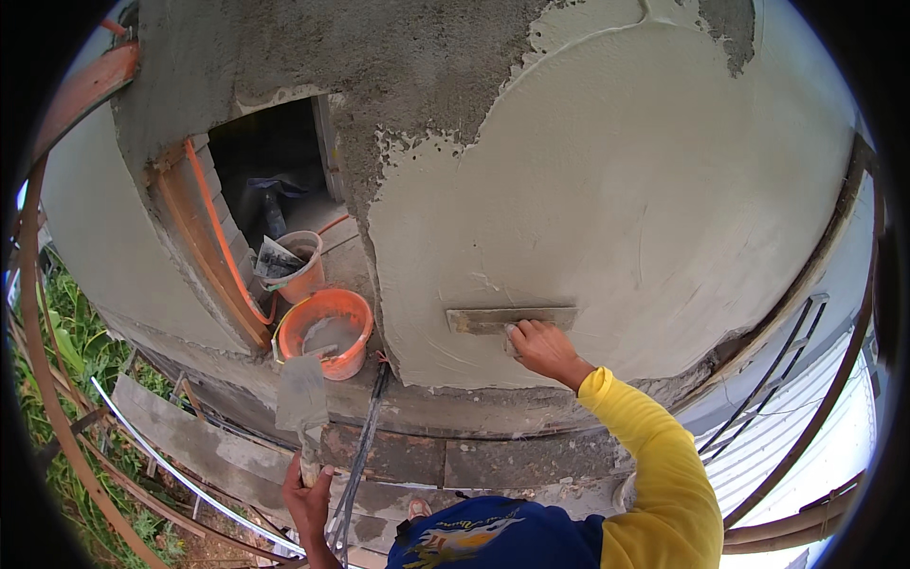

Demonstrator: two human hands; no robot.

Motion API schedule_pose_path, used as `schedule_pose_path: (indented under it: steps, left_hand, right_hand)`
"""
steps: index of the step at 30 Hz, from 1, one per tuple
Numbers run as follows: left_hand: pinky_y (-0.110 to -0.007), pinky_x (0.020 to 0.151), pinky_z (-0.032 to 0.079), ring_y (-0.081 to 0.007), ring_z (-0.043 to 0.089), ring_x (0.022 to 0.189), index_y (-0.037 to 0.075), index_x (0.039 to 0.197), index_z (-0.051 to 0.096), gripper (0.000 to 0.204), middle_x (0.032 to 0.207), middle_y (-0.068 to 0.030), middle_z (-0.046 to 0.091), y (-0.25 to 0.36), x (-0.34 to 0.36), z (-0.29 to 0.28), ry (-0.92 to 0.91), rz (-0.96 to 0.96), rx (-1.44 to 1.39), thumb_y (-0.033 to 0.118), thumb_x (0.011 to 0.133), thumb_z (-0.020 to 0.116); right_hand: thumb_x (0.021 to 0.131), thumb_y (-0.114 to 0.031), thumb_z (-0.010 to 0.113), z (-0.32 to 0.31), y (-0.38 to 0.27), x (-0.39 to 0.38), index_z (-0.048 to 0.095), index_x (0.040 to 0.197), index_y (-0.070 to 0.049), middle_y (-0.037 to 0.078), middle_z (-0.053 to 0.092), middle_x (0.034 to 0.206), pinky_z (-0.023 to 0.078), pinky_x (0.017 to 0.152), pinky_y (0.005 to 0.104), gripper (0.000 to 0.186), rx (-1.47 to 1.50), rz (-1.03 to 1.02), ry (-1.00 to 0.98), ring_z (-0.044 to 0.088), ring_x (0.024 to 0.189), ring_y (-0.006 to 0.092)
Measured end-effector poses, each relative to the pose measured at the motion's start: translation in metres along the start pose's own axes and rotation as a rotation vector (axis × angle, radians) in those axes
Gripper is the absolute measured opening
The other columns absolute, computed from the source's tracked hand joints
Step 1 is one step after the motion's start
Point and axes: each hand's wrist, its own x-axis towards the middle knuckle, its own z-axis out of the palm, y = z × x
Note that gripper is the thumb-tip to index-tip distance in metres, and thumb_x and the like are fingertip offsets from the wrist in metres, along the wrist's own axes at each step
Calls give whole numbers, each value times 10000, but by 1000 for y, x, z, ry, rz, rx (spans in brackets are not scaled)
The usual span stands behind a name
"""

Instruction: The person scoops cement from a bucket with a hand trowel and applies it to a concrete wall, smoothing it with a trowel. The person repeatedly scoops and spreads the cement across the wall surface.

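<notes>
My right hand (552,353), at the end of a yellow sleeve, is closed round the handle of a flat plastering trowel (476,321). The trowel's long blade lies against the pale wet plaster (626,218) on the wall. Lower left, my left hand (309,495) grips a pointed hand trowel (301,394) by its handle, blade upward. That blade overlaps the near side of an orange bucket (353,362) with grey mix in it. Part of the left handle is hidden by the fingers.
A second bucket (305,282) holding tools stands behind the first, beside a dark wall opening (261,152). Bare grey render (398,66) borders the plaster. Underfoot are scaffold planks (389,455); metal rails (43,313) curve at left. A ladder (773,379) leans at right.
</notes>
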Motion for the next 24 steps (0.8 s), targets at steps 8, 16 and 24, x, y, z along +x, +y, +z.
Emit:
schedule_pose_path:
  steps: [8, 16, 24]
  left_hand:
    - [-269, 494, 409, -70, 488, 567, -1, 1276, 669, 383, 798, 14, 632, -42, 66, -44, 44, 203, 131, 66, 908, 746]
    - [-265, 479, 407, -63, 489, 564, 2, 1202, 657, 306, 782, 14, 597, -9, 48, -27, 23, 165, 73, 61, 913, 741]
    - [-249, 562, 433, -49, 531, 677, -18, 1325, 660, 416, 921, 9, 683, 12, 49, 3, -170, 159, 25, 60, 929, 760]
  right_hand:
    - [946, -277, 805, -228, 30, 136, 612, 1258, -23, 173, 705, 1069, 580, 745, 469, 446, -94, 136, 689, 708, 904, 388]
    - [934, -437, 830, -436, 153, 90, 720, 1167, 4, 34, 656, 791, 527, 686, 335, 511, 244, 620, 1177, 632, 715, 151]
    - [954, -283, 843, -194, 66, 25, 678, 1244, 6, 34, 704, 877, 510, 688, 267, 442, 827, 670, 949, 650, 762, 100]
